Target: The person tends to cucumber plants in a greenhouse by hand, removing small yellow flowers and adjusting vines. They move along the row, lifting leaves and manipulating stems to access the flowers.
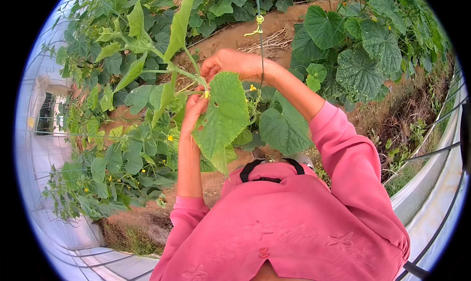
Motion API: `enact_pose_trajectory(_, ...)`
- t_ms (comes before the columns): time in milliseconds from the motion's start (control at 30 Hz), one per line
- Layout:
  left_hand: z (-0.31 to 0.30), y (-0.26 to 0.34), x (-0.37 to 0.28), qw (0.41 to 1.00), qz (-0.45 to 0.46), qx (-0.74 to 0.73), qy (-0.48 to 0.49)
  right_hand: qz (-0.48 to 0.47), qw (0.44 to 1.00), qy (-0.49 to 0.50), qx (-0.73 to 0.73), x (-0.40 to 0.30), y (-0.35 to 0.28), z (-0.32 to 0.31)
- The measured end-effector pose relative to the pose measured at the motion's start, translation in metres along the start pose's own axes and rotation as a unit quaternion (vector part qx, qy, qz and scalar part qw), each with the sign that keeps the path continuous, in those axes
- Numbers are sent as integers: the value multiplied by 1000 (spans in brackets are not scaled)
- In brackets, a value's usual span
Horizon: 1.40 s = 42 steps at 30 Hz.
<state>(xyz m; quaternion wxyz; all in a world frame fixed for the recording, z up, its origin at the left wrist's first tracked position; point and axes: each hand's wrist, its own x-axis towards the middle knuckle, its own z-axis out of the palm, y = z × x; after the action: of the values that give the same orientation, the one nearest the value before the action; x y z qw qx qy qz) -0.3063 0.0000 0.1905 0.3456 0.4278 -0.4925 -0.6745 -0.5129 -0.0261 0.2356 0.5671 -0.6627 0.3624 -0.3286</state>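
Observation:
My left hand pinches a cucumber vine near a leaf joint, beside a small yellow flower. From there the vine's growing end leans up and to the left. Curled fingers of my right hand close on the same vine just above; their tips are partly hidden behind the stem. A broad cucumber leaf with small holes hangs in front of my left wrist. Beside my right wrist runs a taut dark string, with a yellow-green tendril coiled round it.
Leafy cucumber plants crowd the right, with more plants on the left. Bare brown soil and dry stalks lie between the rows. Plastic sheeting with dark bars curves along the right edge.

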Motion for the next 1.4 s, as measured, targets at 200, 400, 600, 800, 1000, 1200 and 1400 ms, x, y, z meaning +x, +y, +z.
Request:
enact_pose_trajectory(200, -34, -27, 7, 988, 31, -114, -96, 14, 958, 105, 267, -24, 8, -17)
enact_pose_trajectory(400, -23, -29, -10, 988, 88, -90, -88, -72, 945, 210, 241, -63, 38, -5)
enact_pose_trajectory(600, -2, -20, -25, 995, 79, 7, -59, -84, 935, 250, 238, -95, 48, 20)
enact_pose_trajectory(800, 23, -11, -6, 997, 46, 37, -52, -97, 944, 264, 172, -97, 42, 22)
enact_pose_trajectory(1000, 48, -7, 15, 995, 47, -20, -85, -134, 947, 288, -38, -110, 25, 7)
enact_pose_trajectory(1200, 67, -19, 48, 994, 46, 17, -102, -152, 894, 411, -93, -117, 2, 8)
enact_pose_trajectory(1400, 96, -16, 55, 967, 129, -5, -220, -65, 896, 394, -191, -110, -25, -13)
